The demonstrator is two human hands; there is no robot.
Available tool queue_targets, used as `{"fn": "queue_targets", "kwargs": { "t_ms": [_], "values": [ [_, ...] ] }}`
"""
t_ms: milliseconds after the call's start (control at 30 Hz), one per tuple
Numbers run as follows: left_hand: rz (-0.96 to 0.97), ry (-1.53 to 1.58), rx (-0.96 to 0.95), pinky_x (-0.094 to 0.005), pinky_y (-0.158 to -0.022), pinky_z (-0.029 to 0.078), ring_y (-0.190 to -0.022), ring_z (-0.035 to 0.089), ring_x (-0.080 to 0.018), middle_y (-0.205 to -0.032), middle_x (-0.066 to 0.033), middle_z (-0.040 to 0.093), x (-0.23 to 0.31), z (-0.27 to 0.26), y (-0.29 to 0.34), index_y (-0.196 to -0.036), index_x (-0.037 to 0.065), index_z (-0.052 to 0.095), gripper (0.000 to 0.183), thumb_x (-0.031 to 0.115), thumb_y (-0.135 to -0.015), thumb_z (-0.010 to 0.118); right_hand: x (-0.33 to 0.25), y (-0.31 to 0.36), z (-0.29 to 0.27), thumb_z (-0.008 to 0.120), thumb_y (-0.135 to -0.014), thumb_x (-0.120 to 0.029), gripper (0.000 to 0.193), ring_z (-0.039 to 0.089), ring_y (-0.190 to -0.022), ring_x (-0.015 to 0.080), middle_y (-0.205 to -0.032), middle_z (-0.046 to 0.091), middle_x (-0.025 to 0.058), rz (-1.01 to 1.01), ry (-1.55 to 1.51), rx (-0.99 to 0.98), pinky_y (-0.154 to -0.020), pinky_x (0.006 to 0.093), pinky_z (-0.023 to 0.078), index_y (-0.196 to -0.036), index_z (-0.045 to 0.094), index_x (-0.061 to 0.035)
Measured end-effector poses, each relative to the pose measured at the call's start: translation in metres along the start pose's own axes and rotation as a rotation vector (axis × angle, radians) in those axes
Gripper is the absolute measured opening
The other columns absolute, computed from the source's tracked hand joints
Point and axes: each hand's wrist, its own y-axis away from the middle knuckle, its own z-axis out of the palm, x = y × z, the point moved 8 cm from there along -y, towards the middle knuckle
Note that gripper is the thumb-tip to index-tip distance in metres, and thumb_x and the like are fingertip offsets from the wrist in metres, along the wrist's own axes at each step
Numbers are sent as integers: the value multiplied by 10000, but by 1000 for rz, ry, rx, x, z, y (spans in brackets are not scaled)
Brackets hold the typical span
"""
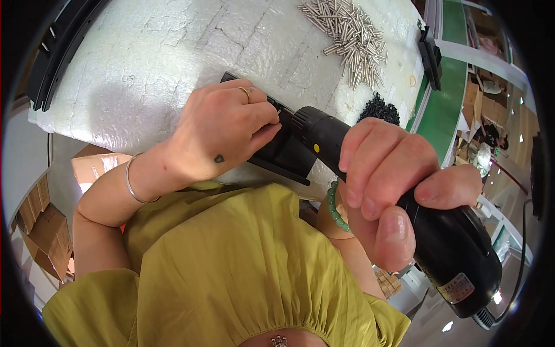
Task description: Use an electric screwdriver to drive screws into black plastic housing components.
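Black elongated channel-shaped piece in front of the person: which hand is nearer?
Left. The left hand lies over the black channel-shaped piece; the right hand is apart, off to its right, gripping the black cylindrical power screwdriver.

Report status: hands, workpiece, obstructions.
Right hand gripping black corded tool. Left hand at black part, partly hiding it. Silver pins piled apart, beyond.
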Motion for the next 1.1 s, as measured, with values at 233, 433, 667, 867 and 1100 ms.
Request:
{"fn": "queue_targets", "kwargs": {
  "t_ms": [233, 433, 667, 867, 1100],
  "values": [
    [129, -63, -62, -338, -554, 465, -659, 544, -219, -669, -17, 562, 19, 0, -1, -723, 90, 616, 133, 162, -690, 723, 5, 7, -4, 593, -799, -45, 365, 465, -560, 152, -698, 489, 24, -10, -71, 87, -572, 336, 403, -1096, 389, -103],
    [95, -17, -24, -351, -598, 473, -713, 545, -258, -782, -65, 587, 28, -8, -1, -796, 49, 645, 254, 93, -591, 789, -49, 63, -98, 453, -780, -118, 308, 394, -529, 100, -606, 397, -36, -149, -20, 523, -600, 291, 350, -1072, 552, -117],
    [159, -260, -398, -438, -939, 395, -1103, 494, -325, -1241, -95, 518, 36, 22, -6, -1207, 105, 565, 799, 188, -457, 825, -42, 146, -138, 484, -725, -50, 296, 386, -476, 151, -608, 425, 46, -20, 211, 1031, -535, 326, 407, -1021, 493, -67],
    [107, -246, -407, -435, -936, 400, -1115, 487, -329, -1225, -101, 526, 46, 31, -6, -1186, 95, 579, 760, 190, -473, 826, -29, 162, -149, 503, -735, -52, 290, 394, -462, 154, -623, 446, 49, -107, 158, 1136, -518, 334, 410, -1024, 496, -62],
    [176, -126, -355, -439, -947, 377, -1117, 472, -336, -1144, -90, 550, 63, 28, -28, -1105, 106, 621, 615, 213, -532, 817, -41, 149, -141, 470, -754, -76, 339, 378, -467, 148, -592, 404, 37, -171, 67, 943, -537, 338, 399, -1093, 484, -82]
  ]
}}
